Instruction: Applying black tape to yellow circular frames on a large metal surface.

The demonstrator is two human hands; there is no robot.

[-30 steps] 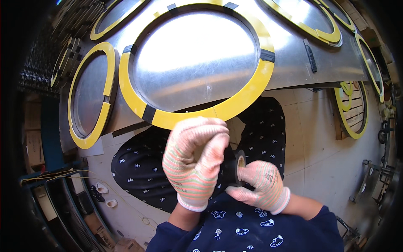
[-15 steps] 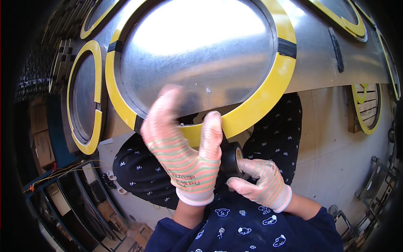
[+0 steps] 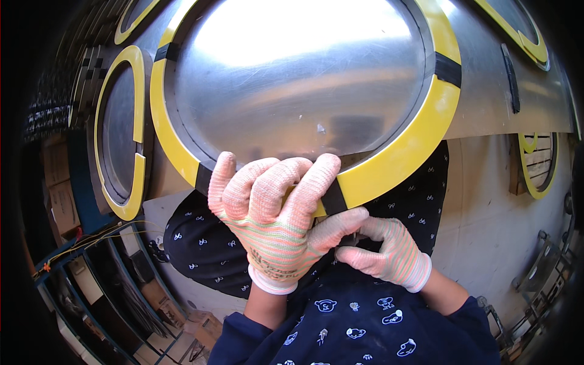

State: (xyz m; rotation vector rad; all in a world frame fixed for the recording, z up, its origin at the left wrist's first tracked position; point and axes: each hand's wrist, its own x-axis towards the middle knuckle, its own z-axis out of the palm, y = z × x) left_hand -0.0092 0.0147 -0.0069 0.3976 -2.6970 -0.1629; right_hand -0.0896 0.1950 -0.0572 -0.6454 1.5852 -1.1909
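Note:
A large yellow ring (image 3: 389, 176) with a dark inner wall lies at the sheet-metal table's near edge, its near side jutting over my lap. Black tape bands (image 3: 448, 70) cross it in several places. My left hand (image 3: 274, 213), in a striped knit glove, is closed over the ring's near rim, fingers bent across it and thumb stretched right. Beside those fingers a black tape band (image 3: 333, 198) runs over the rim. Just below, my gloved right hand (image 3: 386, 249) is closed with thumb and finger around the roll of black tape, now almost wholly hidden behind the left thumb.
The metal table (image 3: 480, 115) carries a smaller yellow ring (image 3: 139, 103) at left, more rings at the far corners and a black strip (image 3: 510, 79) at right. Another yellow ring (image 3: 538, 191) stands lower right. A shelf rack (image 3: 97, 243) with boxes is at lower left.
My left hand has come down from a raised, blurred position and folded over the rim, its thumb reaching my right hand. The tape roll, visible before, is now mostly covered. The view has shifted slightly.

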